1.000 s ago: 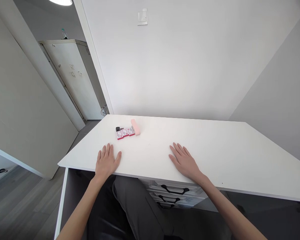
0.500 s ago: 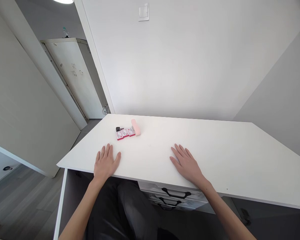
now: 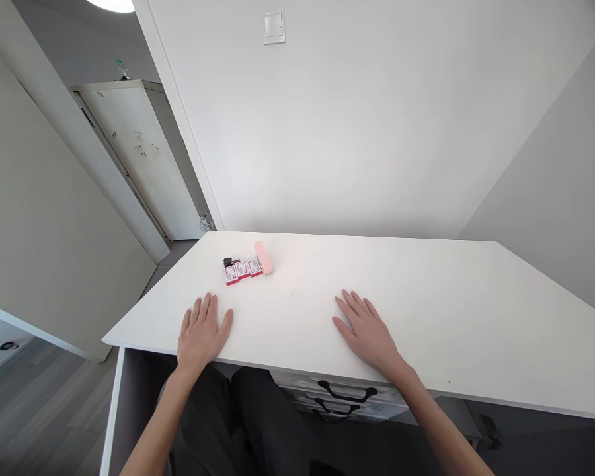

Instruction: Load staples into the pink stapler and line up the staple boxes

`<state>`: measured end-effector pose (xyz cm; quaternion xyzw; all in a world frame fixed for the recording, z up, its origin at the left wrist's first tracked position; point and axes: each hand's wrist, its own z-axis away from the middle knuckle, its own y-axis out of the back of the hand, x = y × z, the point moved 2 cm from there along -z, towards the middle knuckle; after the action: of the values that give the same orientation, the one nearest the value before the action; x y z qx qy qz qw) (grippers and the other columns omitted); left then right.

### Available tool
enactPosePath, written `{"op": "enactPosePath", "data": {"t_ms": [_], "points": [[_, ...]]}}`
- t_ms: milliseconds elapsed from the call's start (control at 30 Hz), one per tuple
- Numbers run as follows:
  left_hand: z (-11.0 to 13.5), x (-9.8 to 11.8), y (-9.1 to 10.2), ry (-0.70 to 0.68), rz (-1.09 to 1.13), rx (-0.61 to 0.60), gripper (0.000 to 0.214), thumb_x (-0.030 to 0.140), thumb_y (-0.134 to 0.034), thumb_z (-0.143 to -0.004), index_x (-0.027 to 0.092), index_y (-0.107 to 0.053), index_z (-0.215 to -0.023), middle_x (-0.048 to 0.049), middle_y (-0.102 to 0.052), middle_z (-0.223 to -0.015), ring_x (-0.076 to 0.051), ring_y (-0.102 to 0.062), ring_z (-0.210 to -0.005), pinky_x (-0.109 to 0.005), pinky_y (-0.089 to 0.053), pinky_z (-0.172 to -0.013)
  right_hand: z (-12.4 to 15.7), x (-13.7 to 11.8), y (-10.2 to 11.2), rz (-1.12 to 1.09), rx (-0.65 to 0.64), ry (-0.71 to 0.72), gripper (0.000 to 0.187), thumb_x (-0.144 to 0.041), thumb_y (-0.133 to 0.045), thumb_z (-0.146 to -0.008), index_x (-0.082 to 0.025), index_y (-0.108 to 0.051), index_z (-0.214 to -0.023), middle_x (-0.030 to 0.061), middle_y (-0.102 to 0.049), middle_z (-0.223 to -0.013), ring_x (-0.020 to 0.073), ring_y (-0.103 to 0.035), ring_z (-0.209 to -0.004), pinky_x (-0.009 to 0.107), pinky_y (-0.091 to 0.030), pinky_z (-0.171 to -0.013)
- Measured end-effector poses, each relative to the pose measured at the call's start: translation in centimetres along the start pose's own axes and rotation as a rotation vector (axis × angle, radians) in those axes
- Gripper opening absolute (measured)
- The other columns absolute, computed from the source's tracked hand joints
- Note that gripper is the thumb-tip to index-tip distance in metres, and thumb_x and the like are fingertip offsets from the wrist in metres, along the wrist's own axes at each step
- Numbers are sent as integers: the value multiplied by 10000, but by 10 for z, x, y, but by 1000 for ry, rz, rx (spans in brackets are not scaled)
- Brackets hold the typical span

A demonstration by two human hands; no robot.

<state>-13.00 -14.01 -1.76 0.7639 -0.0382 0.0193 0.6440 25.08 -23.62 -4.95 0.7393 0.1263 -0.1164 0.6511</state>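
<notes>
My left hand [image 3: 201, 330] lies flat and open on the white desk [image 3: 426, 297] near its front edge, fingers spread, holding nothing. My right hand [image 3: 365, 329] also lies flat and open on the desk, further right. Beyond my left hand, toward the back left of the desk, a row of three small red-and-white boxes [image 3: 242, 270] lies with a small black object [image 3: 227, 262] at its left end and a pink oblong item [image 3: 264, 256] at its right end. Neither hand touches them.
A plain white wall rises behind the desk, with a light switch [image 3: 274, 26] high up. Under the desk stands a drawer unit with black handles [image 3: 344, 395]. A doorway and a pale cabinet [image 3: 139, 152] lie to the left. My dark-trousered legs are below the desk edge.
Both hands stay flat on the desk. The view has shifted slightly, so the desk and the small items appear a little lower and to the left.
</notes>
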Motion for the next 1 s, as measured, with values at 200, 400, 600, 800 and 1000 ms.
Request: {"op": "enactPosePath", "data": {"t_ms": [200, 400, 600, 800, 1000], "points": [[1, 0, -1, -2, -27, -8, 820, 589, -266, -1037, 81, -385, -1670, -107, -314, -1762, -330, -272, -1649, -534, -223, -1354, 0, 3, -4, -30, 52, 4, 662, -582, -279, -1119, -229, -476, -1643, 32, -308, -1774, 256, -244, -1667, 510, -204, -1375], [2, -1, -7, -32, -46, 46, 785, 542, -311, -1050, 48, -406, -1652, -132, -339, -1749, -349, -298, -1637, -557, -243, -1343, -2, 6, -6, -43, 83, 17, 625, -545, -316, -1127, -209, -516, -1614, 38, -367, -1749, 266, -304, -1648, 522, -256, -1366], [2, -3, -12, -69, -52, 70, 785, 531, -301, -1054, 24, -413, -1643, -150, -345, -1744, -374, -304, -1631, -591, -251, -1333, -2, 8, -6, -96, 145, -6, 554, -517, -376, -1122, -264, -564, -1579, 22, -434, -1712, 271, -381, -1614, 544, -321, -1343], [4, -9, -17, -140, -27, 117, 774, 535, -287, -1055, 48, -437, -1638, -148, -370, -1734, -378, -310, -1628, -589, -258, -1329, -8, 4, -6, -85, 175, -33, 520, -482, -414, -1119, -280, -572, -1571, 10, -468, -1693, 273, -403, -1602, 545, -323, -1342], [2, -9, -13, -174, -9, 150, 767, 515, -306, -1039, 35, -463, -1616, -181, -400, -1716, -403, -316, -1620, -617, -270, -1314, -13, 1, -4, -74, 173, -28, 510, -451, -407, -1125, -277, -563, -1578, 8, -451, -1704, 263, -391, -1609, 538, -316, -1346]]}}
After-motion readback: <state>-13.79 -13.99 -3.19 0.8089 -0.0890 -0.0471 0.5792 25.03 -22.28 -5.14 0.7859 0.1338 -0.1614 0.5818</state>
